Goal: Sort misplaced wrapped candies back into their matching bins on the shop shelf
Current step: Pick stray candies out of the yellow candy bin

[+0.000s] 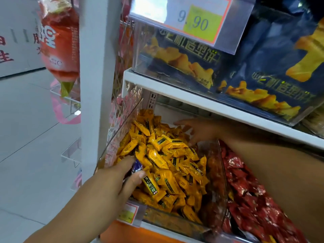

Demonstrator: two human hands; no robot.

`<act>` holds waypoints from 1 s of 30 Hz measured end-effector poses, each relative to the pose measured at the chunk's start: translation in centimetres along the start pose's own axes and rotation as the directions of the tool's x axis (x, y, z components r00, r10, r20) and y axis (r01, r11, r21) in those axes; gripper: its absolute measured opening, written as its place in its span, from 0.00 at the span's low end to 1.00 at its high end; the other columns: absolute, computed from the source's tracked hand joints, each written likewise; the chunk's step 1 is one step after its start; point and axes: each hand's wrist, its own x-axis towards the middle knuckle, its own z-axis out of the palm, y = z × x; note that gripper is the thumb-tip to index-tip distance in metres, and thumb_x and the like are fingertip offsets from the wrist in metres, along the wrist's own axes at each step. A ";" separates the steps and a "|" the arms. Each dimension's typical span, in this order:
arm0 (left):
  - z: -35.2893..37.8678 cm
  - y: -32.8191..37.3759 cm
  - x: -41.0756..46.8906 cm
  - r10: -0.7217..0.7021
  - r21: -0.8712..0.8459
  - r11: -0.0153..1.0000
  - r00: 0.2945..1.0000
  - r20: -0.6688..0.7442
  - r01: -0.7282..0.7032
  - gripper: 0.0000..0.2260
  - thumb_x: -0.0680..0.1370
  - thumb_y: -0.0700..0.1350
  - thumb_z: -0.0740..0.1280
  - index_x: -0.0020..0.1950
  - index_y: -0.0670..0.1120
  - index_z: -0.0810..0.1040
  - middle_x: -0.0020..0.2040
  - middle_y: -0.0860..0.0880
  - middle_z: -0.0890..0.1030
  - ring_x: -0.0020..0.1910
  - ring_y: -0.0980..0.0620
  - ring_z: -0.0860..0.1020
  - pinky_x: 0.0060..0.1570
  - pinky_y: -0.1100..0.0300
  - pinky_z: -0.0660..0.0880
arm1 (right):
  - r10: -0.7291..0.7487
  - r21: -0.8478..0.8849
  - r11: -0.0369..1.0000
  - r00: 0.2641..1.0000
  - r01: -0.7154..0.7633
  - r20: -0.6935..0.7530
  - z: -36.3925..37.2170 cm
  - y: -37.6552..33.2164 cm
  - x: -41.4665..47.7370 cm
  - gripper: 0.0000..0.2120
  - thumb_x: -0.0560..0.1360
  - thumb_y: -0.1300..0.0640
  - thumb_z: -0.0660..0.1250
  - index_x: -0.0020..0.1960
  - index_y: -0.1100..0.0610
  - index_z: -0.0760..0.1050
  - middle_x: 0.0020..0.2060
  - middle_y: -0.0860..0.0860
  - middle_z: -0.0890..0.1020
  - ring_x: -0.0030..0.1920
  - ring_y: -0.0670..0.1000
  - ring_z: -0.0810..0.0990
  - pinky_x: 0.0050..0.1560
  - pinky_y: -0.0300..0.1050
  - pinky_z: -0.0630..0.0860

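Note:
A clear plastic bin (pixel 217 204) on the lower shelf is heaped with yellow wrapped candies (pixel 166 160). My left hand (pixel 112 179) reaches in at the bin's front left and pinches a purple-and-white wrapped candy (pixel 137 166) between thumb and fingers. My right hand (pixel 196 128) lies at the back of the same bin, its fingers spread and resting on the yellow pile, with nothing plainly held. To the right, beyond the clear divider, a second bin holds red wrapped candies (pixel 249 190).
The white shelf board (pixel 192 95) above carries clear boxes of dark blue snack bags (pixel 263 67) and a 9.90 price tag (pixel 196 23). A white upright post (pixel 96 67) stands on the left, with a red hanging packet (pixel 59 42) beside it. A small price label (pixel 129 214) fronts the yellow bin.

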 end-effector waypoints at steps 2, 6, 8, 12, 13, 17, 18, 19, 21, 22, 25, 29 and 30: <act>0.1 -0.1 0.2 -0.017 -0.005 1.000 1.000 0.010 0.017 0.21 0.67 0.70 0.45 0.48 0.60 0.68 0.39 0.61 0.79 0.39 0.60 0.78 0.40 0.60 0.76 | 0.035 -0.019 0.999 0.999 -0.035 0.035 0.5 -0.7 1.0 0.42 0.70 0.65 0.70 0.77 0.44 0.56 0.69 0.53 0.70 0.58 0.53 0.77 0.50 0.42 0.75; -0.2 -0.4 0.0 -0.069 -0.035 0.997 0.998 -0.002 0.069 0.24 0.66 0.70 0.46 0.51 0.59 0.70 0.40 0.55 0.82 0.40 0.59 0.79 0.43 0.58 0.76 | 0.033 -0.048 0.998 0.997 -0.030 0.063 0.6 -0.5 1.3 0.29 0.73 0.65 0.64 0.71 0.44 0.67 0.65 0.50 0.73 0.57 0.55 0.77 0.49 0.42 0.75; -0.5 -0.2 -0.1 -0.098 -0.046 0.994 0.995 -0.008 0.097 0.25 0.66 0.70 0.46 0.50 0.58 0.71 0.39 0.55 0.81 0.41 0.59 0.79 0.43 0.59 0.76 | -0.002 -0.060 0.998 1.000 0.004 0.026 0.4 -0.4 1.1 0.20 0.77 0.63 0.62 0.66 0.48 0.74 0.61 0.50 0.76 0.55 0.52 0.78 0.51 0.40 0.76; -1.0 -0.1 -0.2 -0.099 -0.037 0.994 0.995 -0.032 0.098 0.22 0.66 0.69 0.47 0.47 0.58 0.70 0.40 0.61 0.79 0.42 0.62 0.76 0.40 0.61 0.74 | -0.151 0.200 0.957 0.949 0.211 -0.276 -0.6 -4.7 1.9 0.13 0.82 0.60 0.56 0.63 0.64 0.74 0.46 0.54 0.78 0.40 0.41 0.78 0.34 0.32 0.70; -1.1 0.0 -0.1 -0.096 -0.027 0.995 0.995 -0.038 0.095 0.23 0.66 0.69 0.47 0.49 0.59 0.71 0.39 0.59 0.79 0.41 0.62 0.76 0.39 0.61 0.74 | -0.187 0.177 0.953 0.936 0.247 -0.298 -0.6 -6.3 2.3 0.15 0.83 0.55 0.56 0.65 0.60 0.73 0.48 0.51 0.78 0.39 0.41 0.76 0.36 0.32 0.70; -1.3 0.1 -0.1 -0.102 -0.053 0.994 0.994 -0.040 0.100 0.25 0.67 0.69 0.47 0.49 0.57 0.73 0.39 0.68 0.79 0.40 0.65 0.78 0.39 0.65 0.75 | -0.269 -0.110 0.961 0.948 0.253 -0.167 2.0 -10.0 4.5 0.20 0.84 0.48 0.47 0.73 0.48 0.66 0.70 0.51 0.67 0.65 0.51 0.70 0.66 0.48 0.64; -1.4 0.1 -0.1 -0.110 -0.080 0.991 0.993 -0.043 0.106 0.24 0.67 0.69 0.48 0.48 0.57 0.73 0.38 0.66 0.80 0.39 0.64 0.79 0.40 0.63 0.76 | -0.255 -0.241 0.945 0.959 0.220 -0.123 2.7 -10.3 4.4 0.21 0.84 0.48 0.46 0.74 0.47 0.65 0.74 0.53 0.63 0.71 0.55 0.63 0.71 0.50 0.58; -1.4 0.1 0.0 -0.109 -0.099 0.990 0.993 -0.050 0.104 0.23 0.68 0.69 0.48 0.47 0.57 0.74 0.37 0.64 0.80 0.38 0.63 0.79 0.41 0.60 0.77 | -0.244 -0.302 0.932 0.963 0.202 -0.110 3.2 -10.0 4.1 0.21 0.84 0.49 0.46 0.73 0.48 0.66 0.74 0.54 0.61 0.73 0.56 0.58 0.72 0.50 0.54; -1.5 -0.1 -0.1 -0.110 -0.111 0.988 0.993 -0.050 0.103 0.22 0.68 0.68 0.49 0.47 0.57 0.73 0.38 0.64 0.81 0.39 0.63 0.79 0.41 0.61 0.77 | -0.261 -0.260 0.939 0.958 0.224 -0.119 3.5 -8.5 3.3 0.19 0.83 0.51 0.49 0.68 0.54 0.71 0.70 0.56 0.67 0.70 0.57 0.63 0.70 0.48 0.59; -1.5 -0.1 -0.1 -0.109 -0.116 0.988 0.993 -0.046 0.103 0.21 0.69 0.68 0.49 0.47 0.57 0.73 0.39 0.65 0.80 0.39 0.64 0.79 0.41 0.62 0.76 | -0.273 -0.222 0.945 0.954 0.241 -0.126 3.5 -7.2 2.9 0.18 0.83 0.51 0.51 0.65 0.55 0.73 0.67 0.56 0.71 0.67 0.57 0.67 0.68 0.49 0.64; -1.7 -0.1 -0.2 -0.097 -0.140 0.986 0.994 -0.046 0.090 0.20 0.70 0.66 0.51 0.47 0.55 0.73 0.40 0.67 0.79 0.40 0.66 0.79 0.41 0.64 0.75 | -0.197 -0.145 0.973 0.976 0.182 -0.090 3.7 -3.5 1.6 0.18 0.82 0.46 0.51 0.68 0.44 0.71 0.71 0.47 0.70 0.70 0.51 0.67 0.71 0.49 0.63; -1.9 0.1 -0.5 -0.101 -0.144 0.985 0.994 -0.035 0.095 0.21 0.68 0.67 0.49 0.47 0.56 0.73 0.42 0.68 0.78 0.40 0.67 0.78 0.38 0.68 0.73 | -0.157 -0.094 0.983 0.988 0.155 -0.012 3.4 -1.8 -1.0 0.21 0.83 0.46 0.52 0.75 0.41 0.60 0.77 0.45 0.57 0.76 0.46 0.55 0.75 0.39 0.48; -2.0 0.2 -0.6 -0.101 -0.129 0.987 0.995 -0.026 0.097 0.23 0.67 0.68 0.48 0.47 0.56 0.72 0.42 0.68 0.78 0.40 0.67 0.78 0.39 0.68 0.73 | -0.147 -0.083 0.985 0.989 0.148 0.017 2.9 -1.7 -1.4 0.21 0.82 0.46 0.53 0.75 0.40 0.59 0.77 0.45 0.56 0.76 0.46 0.55 0.73 0.38 0.48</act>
